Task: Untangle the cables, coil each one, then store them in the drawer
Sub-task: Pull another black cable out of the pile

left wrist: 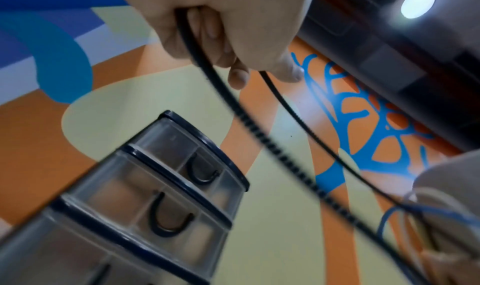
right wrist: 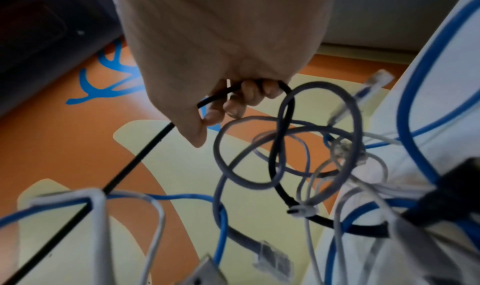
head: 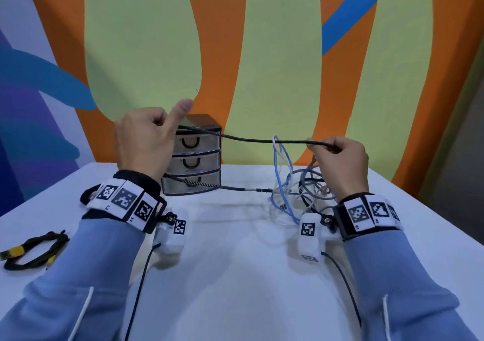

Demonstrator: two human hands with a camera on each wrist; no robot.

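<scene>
Head view: we hold the black cable [head: 251, 139] stretched in the air between both hands, above the far half of the table [head: 235, 275]. Our left hand [head: 146, 141] grips one section with curled fingers, thumb raised. Our right hand [head: 340, 162] pinches another section. A white cable [head: 275, 141] and a blue cable [head: 284, 183] hang looped over the black cable. Remaining cables lie tangled near the right far edge. We see the drawer unit [head: 193, 162] at the far edge, all drawers closed. A coiled black-and-yellow cable [head: 31, 251] lies at the left edge.
</scene>
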